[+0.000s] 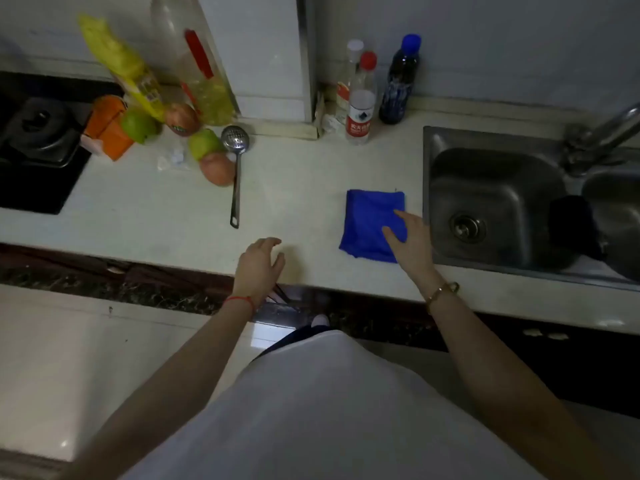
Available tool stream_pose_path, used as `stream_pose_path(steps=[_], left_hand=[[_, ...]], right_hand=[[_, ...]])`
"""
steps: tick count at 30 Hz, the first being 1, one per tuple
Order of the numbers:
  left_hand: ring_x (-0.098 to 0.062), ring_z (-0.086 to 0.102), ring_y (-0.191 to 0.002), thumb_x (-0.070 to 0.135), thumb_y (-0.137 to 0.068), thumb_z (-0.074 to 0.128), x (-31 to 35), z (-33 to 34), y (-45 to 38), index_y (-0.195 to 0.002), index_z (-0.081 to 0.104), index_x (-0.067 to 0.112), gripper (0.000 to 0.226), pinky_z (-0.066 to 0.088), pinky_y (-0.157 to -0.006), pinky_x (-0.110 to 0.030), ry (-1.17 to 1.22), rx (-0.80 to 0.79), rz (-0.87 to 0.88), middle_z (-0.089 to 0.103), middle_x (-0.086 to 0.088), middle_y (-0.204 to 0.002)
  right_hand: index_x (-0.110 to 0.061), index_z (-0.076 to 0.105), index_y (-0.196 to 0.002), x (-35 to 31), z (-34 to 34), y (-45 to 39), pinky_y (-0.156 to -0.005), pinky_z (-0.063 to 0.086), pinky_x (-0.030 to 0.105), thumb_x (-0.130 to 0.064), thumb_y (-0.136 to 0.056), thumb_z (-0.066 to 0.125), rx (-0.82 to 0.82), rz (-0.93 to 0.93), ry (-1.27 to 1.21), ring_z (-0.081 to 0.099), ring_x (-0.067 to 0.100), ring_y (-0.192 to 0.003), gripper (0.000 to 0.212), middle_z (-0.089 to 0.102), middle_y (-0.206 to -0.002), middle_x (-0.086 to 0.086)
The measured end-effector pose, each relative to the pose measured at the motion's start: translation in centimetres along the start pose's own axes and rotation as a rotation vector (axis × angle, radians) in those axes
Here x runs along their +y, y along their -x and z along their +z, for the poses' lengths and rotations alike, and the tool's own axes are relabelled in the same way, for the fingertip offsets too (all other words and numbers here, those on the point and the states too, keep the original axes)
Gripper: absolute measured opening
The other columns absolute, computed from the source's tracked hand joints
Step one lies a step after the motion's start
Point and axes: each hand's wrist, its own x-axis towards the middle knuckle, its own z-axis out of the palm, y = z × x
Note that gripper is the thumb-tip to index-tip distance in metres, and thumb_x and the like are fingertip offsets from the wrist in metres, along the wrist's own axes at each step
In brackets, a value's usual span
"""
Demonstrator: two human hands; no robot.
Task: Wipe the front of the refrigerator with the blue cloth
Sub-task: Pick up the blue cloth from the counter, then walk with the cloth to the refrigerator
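nearest the camera is the person's white top (311,410), with both forearms reaching out from it over the counter's front edge. going left to right from there: a black stove (38,143) at the far left, then a crowd of fruit, an orange carton (109,128) and a tall oil bottle (201,74), and a slotted metal ladle (235,157) lying with its handle toward the person. the left hand (259,263) hovers near the counter edge, fingers loosely curled and holding nothing. further right, behind, three bottles (362,98) stand against the wall beside a white panel that may be the refrigerator (270,53), though that is not certain from here. the blue cloth (372,223) lies folded flat on the counter just beside the sink (491,202), and the right hand (410,239) rests over its right edge with fingers spread and fairly straight, touching but not yet gripping it. the likely risks: a grab at one layer only could let the cloth unfold and trail; a hasty lift could flick it into the basin right next to it; and a sweep toward the back could knock the light bottles or catch the ladle handle if the left arm swings.
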Motion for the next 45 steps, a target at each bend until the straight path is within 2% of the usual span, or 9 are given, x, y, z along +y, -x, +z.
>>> stream_pose_path(steps=[5, 12, 17, 23, 32, 37, 40, 42, 45], left_hand=[[-0.036, 0.061, -0.105, 0.027, -0.089, 0.048, -0.7, 1.2, -2.2, -0.125, 0.060, 0.008, 0.042, 0.050, -0.084, -0.042, -0.222, -0.193, 0.085, 0.064, -0.014, -0.121], [-0.033, 0.067, -0.090, 0.029, -0.080, 0.040, -1.5, 1.6, -2.7, -0.109, 0.067, 0.008, 0.044, 0.052, -0.065, -0.037, -0.291, -0.189, 0.129, 0.070, -0.009, -0.106], [-0.033, 0.068, -0.091, 0.030, -0.079, 0.039, -1.4, 1.4, -2.5, -0.108, 0.068, 0.007, 0.046, 0.053, -0.066, -0.036, -0.275, -0.172, 0.118, 0.071, -0.009, -0.105], [-0.035, 0.065, -0.095, 0.026, -0.088, 0.047, -0.8, 1.4, 0.0, -0.115, 0.066, 0.009, 0.037, 0.051, -0.077, -0.039, -0.165, -0.078, -0.010, 0.069, -0.010, -0.110], [-0.020, 0.063, -0.083, 0.021, -0.091, 0.059, -1.0, 3.6, 13.1, -0.109, 0.068, 0.011, 0.022, 0.048, -0.078, -0.026, 0.326, 0.172, -0.651, 0.070, -0.004, -0.097], [-0.031, 0.069, -0.097, 0.023, -0.092, 0.059, -1.9, 8.7, 27.0, -0.110, 0.070, 0.008, 0.025, 0.051, -0.090, -0.033, 0.578, 0.208, -1.160, 0.072, -0.013, -0.104], [-0.034, 0.071, -0.096, 0.020, -0.092, 0.058, -1.4, 11.8, 34.6, -0.096, 0.070, 0.008, 0.018, 0.055, -0.090, -0.039, 0.690, 0.225, -1.382, 0.074, -0.020, -0.101], [-0.029, 0.071, -0.091, 0.017, -0.094, 0.055, -0.1, 12.6, 38.1, -0.084, 0.067, 0.010, 0.017, 0.052, -0.078, -0.030, 0.756, 0.262, -1.491, 0.072, -0.019, -0.090], [-0.024, 0.064, -0.091, 0.018, -0.096, 0.053, 0.2, 14.2, 42.1, -0.092, 0.072, 0.005, 0.024, 0.039, -0.070, -0.024, 0.838, 0.271, -1.654, 0.067, -0.014, -0.092]], right_hand=[[-0.016, 0.031, -0.148, -0.4, 4.6, -4.6, -0.117, 0.025, 0.047, -0.043, -0.093, 0.055, -0.200, 0.045, 0.368, 0.027, 0.035, -0.139, 0.066, 0.028, -0.154, 0.014], [-0.018, 0.031, -0.148, 1.0, 5.8, -3.7, -0.114, 0.027, 0.050, -0.054, -0.090, 0.054, -0.131, -0.027, 0.534, 0.028, 0.037, -0.139, 0.072, 0.030, -0.154, 0.012], [-0.013, 0.039, -0.144, 0.9, 6.0, -3.6, -0.101, 0.040, 0.050, -0.043, -0.092, 0.056, -0.102, -0.059, 0.593, 0.041, 0.040, -0.125, 0.062, 0.041, -0.144, 0.017], [-0.004, 0.046, -0.135, 1.4, 6.3, -2.8, -0.080, 0.052, 0.048, -0.009, -0.092, 0.054, -0.133, -0.233, 0.499, 0.053, 0.034, -0.095, 0.044, 0.055, -0.119, 0.020], [-0.013, 0.049, -0.134, 0.1, 5.2, 1.8, -0.098, 0.045, 0.033, -0.014, -0.091, 0.055, -0.437, -0.311, 0.079, 0.052, 0.021, -0.113, 0.043, 0.056, -0.127, 0.009], [-0.009, 0.056, -0.127, -0.5, 5.1, 7.3, -0.086, 0.033, 0.011, -0.005, -0.086, 0.061, -0.656, -0.384, 0.041, 0.052, 0.016, -0.103, 0.042, 0.059, -0.119, 0.011], [-0.009, 0.059, -0.124, -1.1, 6.3, 9.8, -0.083, 0.034, 0.012, -0.004, -0.084, 0.064, -0.799, -0.437, 0.094, 0.053, 0.015, -0.099, 0.041, 0.062, -0.114, 0.009], [-0.011, 0.059, -0.124, -1.8, 7.9, 10.7, -0.085, 0.038, 0.018, -0.008, -0.083, 0.065, -0.901, -0.443, 0.171, 0.058, 0.018, -0.100, 0.041, 0.065, -0.114, 0.009], [-0.011, 0.059, -0.124, -3.3, 11.3, 11.4, -0.087, 0.042, 0.024, -0.012, -0.084, 0.066, -1.013, -0.427, 0.306, 0.061, 0.026, -0.104, 0.041, 0.066, -0.116, 0.013]])
